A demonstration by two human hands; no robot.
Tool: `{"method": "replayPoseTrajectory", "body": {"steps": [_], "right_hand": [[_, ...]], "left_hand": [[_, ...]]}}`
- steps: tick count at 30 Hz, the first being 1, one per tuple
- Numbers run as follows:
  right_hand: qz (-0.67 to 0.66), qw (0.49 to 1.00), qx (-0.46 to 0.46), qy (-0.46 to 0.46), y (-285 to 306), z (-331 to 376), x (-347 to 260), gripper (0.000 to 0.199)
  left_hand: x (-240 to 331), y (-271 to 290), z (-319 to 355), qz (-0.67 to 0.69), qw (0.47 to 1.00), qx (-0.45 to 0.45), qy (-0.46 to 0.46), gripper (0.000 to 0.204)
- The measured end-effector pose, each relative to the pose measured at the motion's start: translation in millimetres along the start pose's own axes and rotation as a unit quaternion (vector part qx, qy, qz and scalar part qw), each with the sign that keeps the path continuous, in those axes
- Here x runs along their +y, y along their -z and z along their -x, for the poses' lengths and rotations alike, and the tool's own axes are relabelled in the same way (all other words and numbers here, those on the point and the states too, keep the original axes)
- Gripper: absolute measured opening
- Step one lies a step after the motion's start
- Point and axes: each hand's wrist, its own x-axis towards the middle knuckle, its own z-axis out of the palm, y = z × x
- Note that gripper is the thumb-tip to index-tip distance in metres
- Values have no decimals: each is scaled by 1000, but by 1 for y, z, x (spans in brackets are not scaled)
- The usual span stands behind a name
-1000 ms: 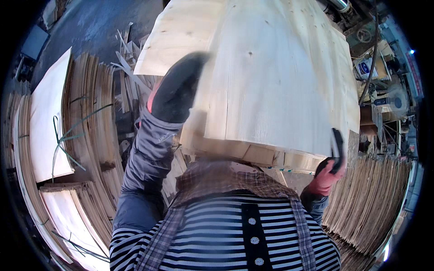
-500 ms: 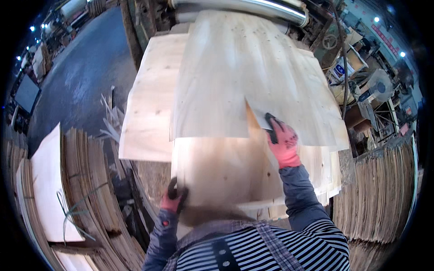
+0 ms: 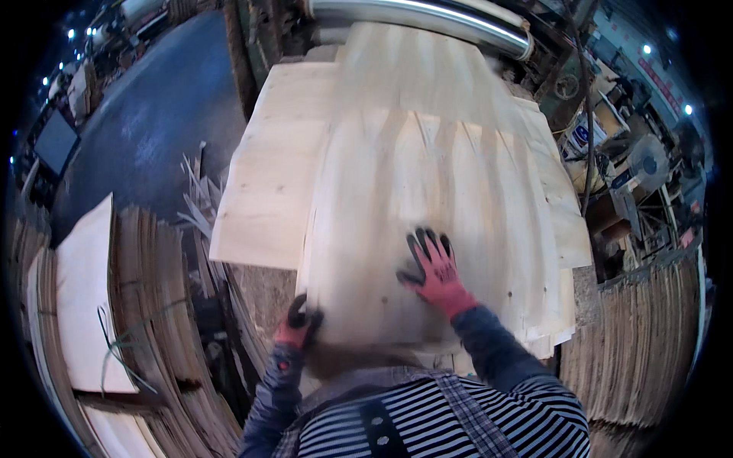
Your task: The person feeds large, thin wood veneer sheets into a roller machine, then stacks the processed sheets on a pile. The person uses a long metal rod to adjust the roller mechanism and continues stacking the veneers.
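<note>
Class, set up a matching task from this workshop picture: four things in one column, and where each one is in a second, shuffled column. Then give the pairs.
Things:
1. right hand
2. left hand
3. metal roller
4. stacked veneer sheets

Places:
A. at the far end of the top veneer sheet
B. lying flat on top of that sheet
C. beside the pile, on the person's left
D. gripping the sheet's near left corner

Pairs: 1-B, 2-D, 3-A, 4-C

Both hands wear red gloves with black fingers, left hand (image 3: 300, 322), right hand (image 3: 435, 269); dark blue sleeves, striped shirt, plaid collar.
</note>
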Motion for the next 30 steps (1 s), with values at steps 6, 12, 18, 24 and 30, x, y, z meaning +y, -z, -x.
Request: {"method": "replayPoseTrajectory", "body": {"steps": [6, 12, 18, 24, 30], "right_hand": [[10, 978, -187, -90, -5, 174, -20, 86], [-175, 944, 240, -143, 36, 187, -13, 48], [-141, 960, 209, -125, 140, 187, -77, 33], [-27, 982, 124, -140, 127, 153, -77, 55], [11, 986, 128, -106, 79, 46, -6, 59]], "left_hand": [[40, 12, 3, 68, 946, -144, -281, 50], [182, -28, 100, 134, 944, -291, -75, 35], [54, 11, 99, 329, 867, -363, -95, 36], [-82, 3, 14, -403, 858, 78, -308, 56], [-2, 7, 45, -151, 982, 45, -100, 60]]}}
